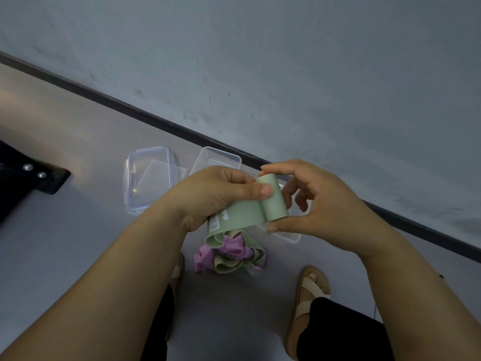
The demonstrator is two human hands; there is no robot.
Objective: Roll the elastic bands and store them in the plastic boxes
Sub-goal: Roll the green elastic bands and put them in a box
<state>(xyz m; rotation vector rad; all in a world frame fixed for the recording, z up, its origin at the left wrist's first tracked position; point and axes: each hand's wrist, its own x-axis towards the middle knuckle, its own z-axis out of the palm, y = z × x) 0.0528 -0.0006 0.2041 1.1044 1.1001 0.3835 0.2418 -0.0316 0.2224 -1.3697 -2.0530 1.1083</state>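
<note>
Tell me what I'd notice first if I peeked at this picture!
Right in the middle, the left hand and the right hand hold a pale green flat elastic band, half rolled into a tube. Just below it on the grey floor lies a tangled pile of purple and green bands, and behind the hands sit clear rectangular plastic boxes.

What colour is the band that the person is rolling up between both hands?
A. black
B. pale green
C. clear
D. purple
B: the half-rolled band gripped by the left hand and pinched by the right hand is pale green. Purple shows only in the pile on the floor below.
</note>
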